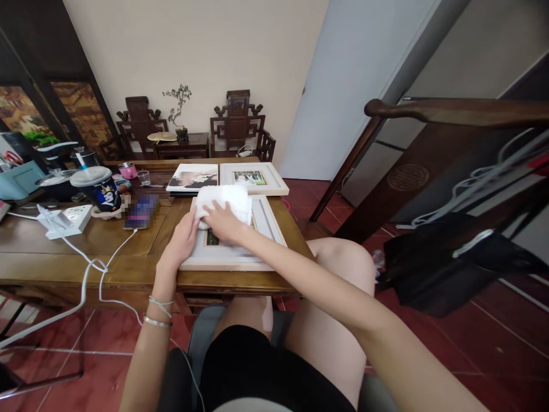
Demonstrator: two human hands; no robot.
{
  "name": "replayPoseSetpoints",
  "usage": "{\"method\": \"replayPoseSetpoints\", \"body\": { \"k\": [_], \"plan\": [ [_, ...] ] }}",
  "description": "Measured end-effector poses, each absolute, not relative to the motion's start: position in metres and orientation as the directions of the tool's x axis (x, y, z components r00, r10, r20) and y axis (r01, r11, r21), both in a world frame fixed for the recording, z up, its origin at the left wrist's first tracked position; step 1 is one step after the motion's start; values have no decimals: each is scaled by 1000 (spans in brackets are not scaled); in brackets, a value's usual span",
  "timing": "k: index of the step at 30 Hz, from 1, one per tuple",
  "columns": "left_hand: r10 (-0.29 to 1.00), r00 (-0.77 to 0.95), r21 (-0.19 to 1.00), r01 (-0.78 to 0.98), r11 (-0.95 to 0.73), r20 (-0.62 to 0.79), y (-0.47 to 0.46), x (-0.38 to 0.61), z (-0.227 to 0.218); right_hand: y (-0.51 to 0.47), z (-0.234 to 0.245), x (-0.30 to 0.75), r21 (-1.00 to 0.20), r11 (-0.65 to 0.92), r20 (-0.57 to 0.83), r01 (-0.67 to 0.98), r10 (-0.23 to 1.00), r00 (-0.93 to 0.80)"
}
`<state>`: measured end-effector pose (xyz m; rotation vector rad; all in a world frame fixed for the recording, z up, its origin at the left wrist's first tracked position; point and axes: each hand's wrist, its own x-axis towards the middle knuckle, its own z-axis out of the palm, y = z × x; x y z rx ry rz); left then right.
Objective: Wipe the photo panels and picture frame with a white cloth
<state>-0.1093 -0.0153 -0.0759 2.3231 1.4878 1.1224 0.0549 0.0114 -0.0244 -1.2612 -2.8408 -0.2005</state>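
Observation:
A light wooden picture frame [274, 229] lies flat near the table's front edge, its picture partly hidden. On its upper left part rests a folded white cloth [223, 197]. My right hand [225, 223] presses down on this cloth, fingers somewhat spread and gripping its surface. Along the left side of the frame, my left hand [183, 239] is closed round the edge, with its fingertips close to the cloth's corner. Just behind lie a second framed picture [277, 182] and a stack topped by a white-edged picture panel [193, 176].
Left on the wooden table [128, 260] are a phone [140, 212] on a white cable, a power strip [68, 220], a lidded drink cup [96, 186] and a clear small cup [144, 178]. To the right stands a dark wooden chair back [398, 171].

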Motion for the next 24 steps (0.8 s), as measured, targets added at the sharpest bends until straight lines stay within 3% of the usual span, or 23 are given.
{"method": "replayPoseSetpoints", "body": {
  "k": [4, 9, 13, 19, 21, 24],
  "plan": [
    [845, 211, 531, 696, -482, 491, -18, -106, -72, -22, -27, 57, 138, 739, 70, 660, 657, -750],
    [869, 227, 533, 713, -455, 439, -22, -102, -70, -74, -18, 90, 59, 840, -37, 540, 543, -839],
    [855, 287, 476, 733, -487, 433, -17, -105, -76, -78, -12, 107, -35, 816, -33, 576, 575, -817],
    [834, 336, 411, 751, -517, 437, -13, -111, -82, -7, -7, 99, 21, 622, 171, 783, 769, -616],
    [838, 343, 409, 753, -515, 424, -15, -110, -80, 19, -7, 89, 55, 631, 208, 774, 751, -627],
    [862, 329, 396, 785, -477, 385, -19, -107, -74, 42, -14, 73, 80, 712, 150, 697, 683, -715]
  ]
}}
